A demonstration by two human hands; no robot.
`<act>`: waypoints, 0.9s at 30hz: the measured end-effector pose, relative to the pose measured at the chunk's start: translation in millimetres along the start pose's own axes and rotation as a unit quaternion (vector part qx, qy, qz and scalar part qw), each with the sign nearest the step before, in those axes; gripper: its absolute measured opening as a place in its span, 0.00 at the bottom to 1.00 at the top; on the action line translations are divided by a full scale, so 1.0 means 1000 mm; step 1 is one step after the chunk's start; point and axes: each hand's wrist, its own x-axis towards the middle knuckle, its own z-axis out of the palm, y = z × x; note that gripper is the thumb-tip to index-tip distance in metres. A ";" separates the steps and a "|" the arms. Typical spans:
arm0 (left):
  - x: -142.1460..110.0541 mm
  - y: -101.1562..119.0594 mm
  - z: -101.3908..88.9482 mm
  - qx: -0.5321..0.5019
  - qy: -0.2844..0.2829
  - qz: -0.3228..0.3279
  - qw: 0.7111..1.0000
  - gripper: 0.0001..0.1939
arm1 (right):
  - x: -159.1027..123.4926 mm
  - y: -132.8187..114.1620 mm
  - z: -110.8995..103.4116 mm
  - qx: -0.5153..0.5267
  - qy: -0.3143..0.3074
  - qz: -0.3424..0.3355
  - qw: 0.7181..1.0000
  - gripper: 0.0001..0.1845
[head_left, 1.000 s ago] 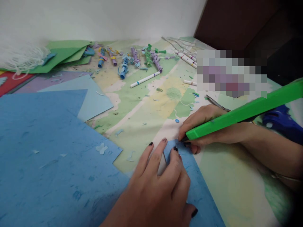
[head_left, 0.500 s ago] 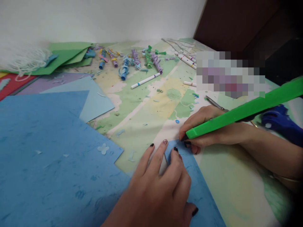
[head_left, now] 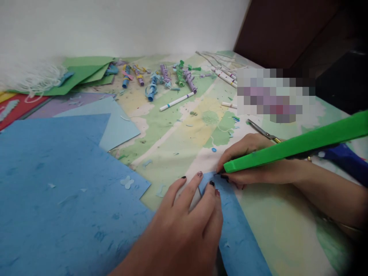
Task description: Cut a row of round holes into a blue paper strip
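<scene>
Right grip [head_left: 261, 174] pinches green stick [head_left: 290, 147] — left grip [head_left: 186, 222] splayed.

Decorated paper rolls [head_left: 151, 95] lie side by side toward the rear of the table [head_left: 258, 214]. One white marker [head_left: 175, 102] lies diagonally in front. Further white markers [head_left: 223, 77] are grouped at right. Rear left: white string bundle [head_left: 34, 74], green sheets [head_left: 86, 68]. A light-blue sheet [head_left: 123, 128] overlaps a purple sheet [head_left: 86, 98].
</scene>
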 end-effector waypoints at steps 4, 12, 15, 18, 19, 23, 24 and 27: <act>-0.001 0.017 0.008 0.067 0.018 -0.013 0.998 0.19 | -0.002 -0.009 0.002 -0.018 0.014 0.020 1.000 0.06; -0.001 0.041 0.021 0.140 0.036 -0.081 0.986 0.21 | -0.002 -0.007 0.006 0.039 0.002 0.036 0.999 0.01; 0.000 0.041 0.019 0.133 0.040 -0.090 0.986 0.20 | -0.002 -0.004 0.009 0.060 0.020 0.045 0.997 0.02; 0.000 0.041 0.018 0.127 0.042 -0.095 0.986 0.19 | -0.002 -0.005 0.011 0.060 0.033 0.055 0.996 0.03; -0.001 0.041 0.019 0.126 0.045 -0.094 0.987 0.19 | -0.002 -0.005 0.012 0.059 0.035 0.055 0.996 0.03; -0.001 0.041 0.022 0.127 0.057 -0.093 0.986 0.20 | -0.002 -0.007 0.012 0.064 0.039 0.059 0.995 0.05; -0.001 0.041 0.022 0.126 0.059 -0.095 0.986 0.20 | -0.002 -0.007 0.012 0.067 0.039 0.059 0.995 0.05; 0.000 0.040 0.022 0.127 0.060 -0.097 0.985 0.20 | -0.002 -0.006 0.012 0.071 0.038 0.058 0.995 0.05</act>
